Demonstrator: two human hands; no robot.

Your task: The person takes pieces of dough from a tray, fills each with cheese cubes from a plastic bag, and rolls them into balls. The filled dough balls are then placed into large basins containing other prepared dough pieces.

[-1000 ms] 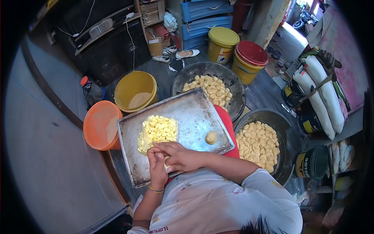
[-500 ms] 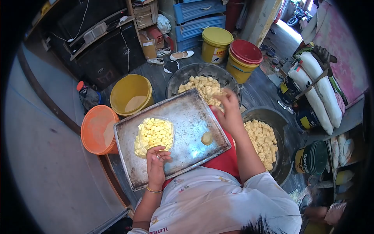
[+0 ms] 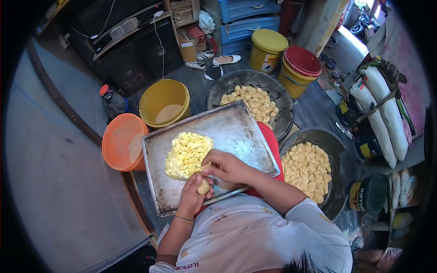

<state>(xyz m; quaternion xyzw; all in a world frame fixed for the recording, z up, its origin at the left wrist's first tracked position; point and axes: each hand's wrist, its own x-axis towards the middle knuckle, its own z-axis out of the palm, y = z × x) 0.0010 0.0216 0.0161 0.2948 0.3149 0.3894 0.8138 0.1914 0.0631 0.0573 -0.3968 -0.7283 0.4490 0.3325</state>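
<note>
My left hand (image 3: pixel 195 193) is closed around a dough ball (image 3: pixel 203 186) above the near edge of a worn metal baking tray (image 3: pixel 232 132). My right hand (image 3: pixel 227 166) reaches across the tray, its fingers bent together just above the left hand and beside the yellow cubes. Whatever its fingertips pinch, if anything, is hidden. The yellow cubes (image 3: pixel 189 152) lie heaped on a clear plastic bag on the tray's left part. The tray rests over my lap, tilted in view.
Dough balls fill parts of two dark basins, one beyond the tray (image 3: pixel 284 107) and one at right (image 3: pixel 339 157). An orange bucket (image 3: pixel 119 142) and a yellow bucket (image 3: pixel 150 102) stand left. Lidded buckets (image 3: pixel 269 43), shoes (image 3: pixel 226 59) and blue drawers (image 3: pixel 248 32) are farther back.
My right hand has come down from near the far basin to my left hand. The left hand now holds a dough ball; the ball at the tray's right side has gone from there.
</note>
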